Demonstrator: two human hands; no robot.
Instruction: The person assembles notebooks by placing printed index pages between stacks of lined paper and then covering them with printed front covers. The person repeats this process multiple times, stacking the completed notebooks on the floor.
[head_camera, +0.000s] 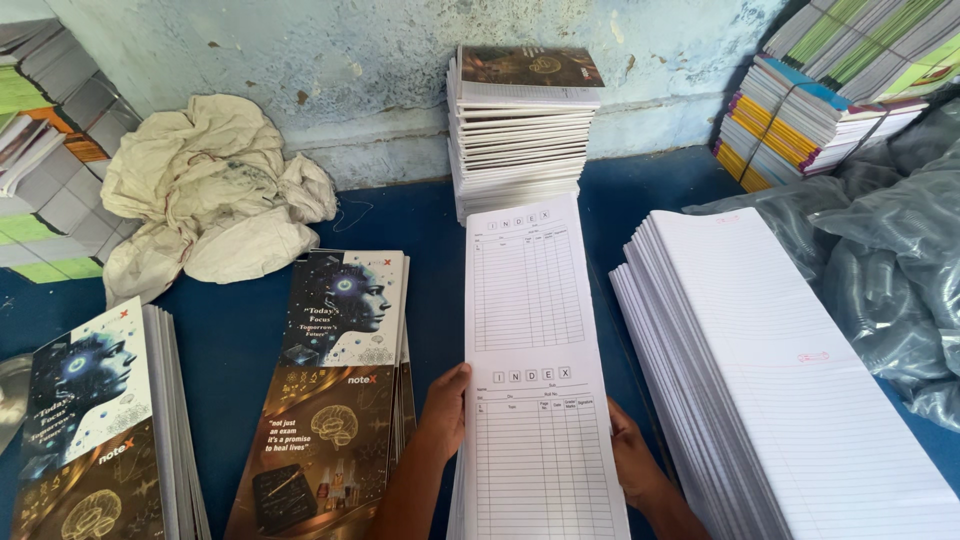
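Blue worktop (240, 340), pale blue wall behind. Biggest item: stack of long ruled sheets (790, 380) on the right, long axis running away from the person, slightly fanned. Grey plastic wrap (900, 270) further right, bundled notebooks (800, 120) above it. Crumpled cream cloth (210, 190) at left rear. Pile of finished notebooks (520, 120) against the wall, centre. Two stacks of printed covers: one left of centre (340, 400), one at far left (90, 430).

Centre: stack of long index sheets (535, 390), two printed index forms end to end, long axis pointing straight away from the person toward the wall pile. It sits between both hands, near end at the bottom edge of view.

Left hand (445, 405): on the stack's left edge, thumb lying over the top sheet, remaining fingers hidden beneath or behind; grip partly closed on the edge.

Right hand (630, 455): pressed against the right edge, fingers mostly hidden under the paper; how far its grip closes, can't tell. Both hands equally near, one per side.
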